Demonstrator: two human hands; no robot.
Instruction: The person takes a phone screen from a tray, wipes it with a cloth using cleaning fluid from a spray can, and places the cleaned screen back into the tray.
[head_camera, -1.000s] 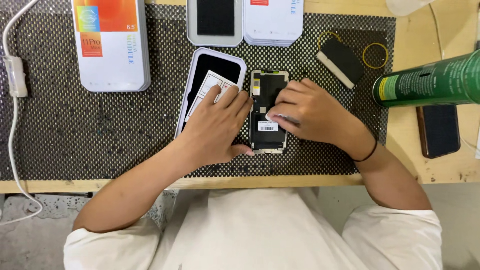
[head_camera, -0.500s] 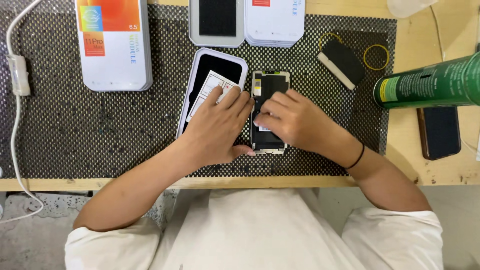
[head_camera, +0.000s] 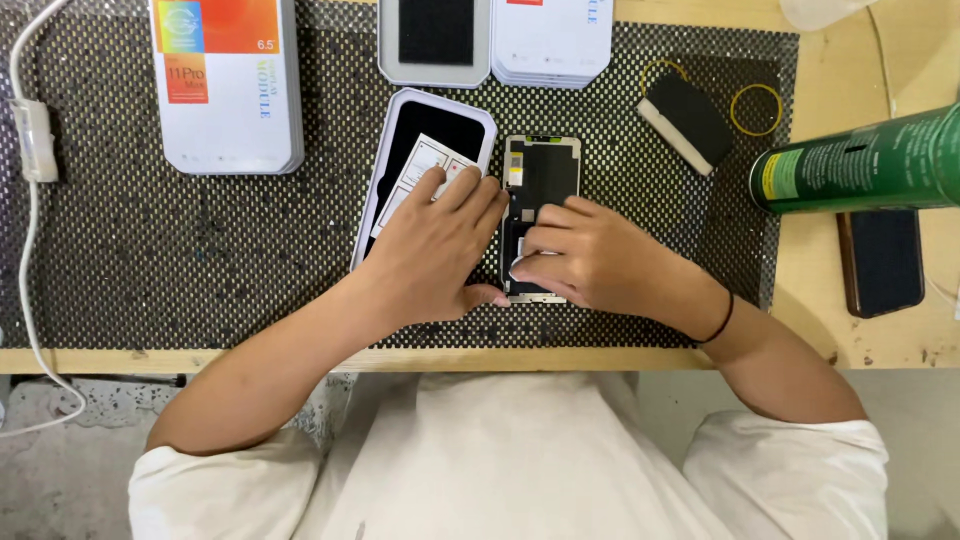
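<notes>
Phone screen panel (head_camera: 541, 170) under both hands, left hand (head_camera: 440, 250) flat, right hand (head_camera: 590, 258) grip pinching its edge

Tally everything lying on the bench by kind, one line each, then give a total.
Flat white boxes: 3 (large, windowed, stack)
Phone in pale case: 1
Bare screen panel: 1
Dark phone: 1
Black block with white edge: 1
Yellow rubber bands: 2 ()
Green can: 1
White cable: 1
Total: 11
</notes>
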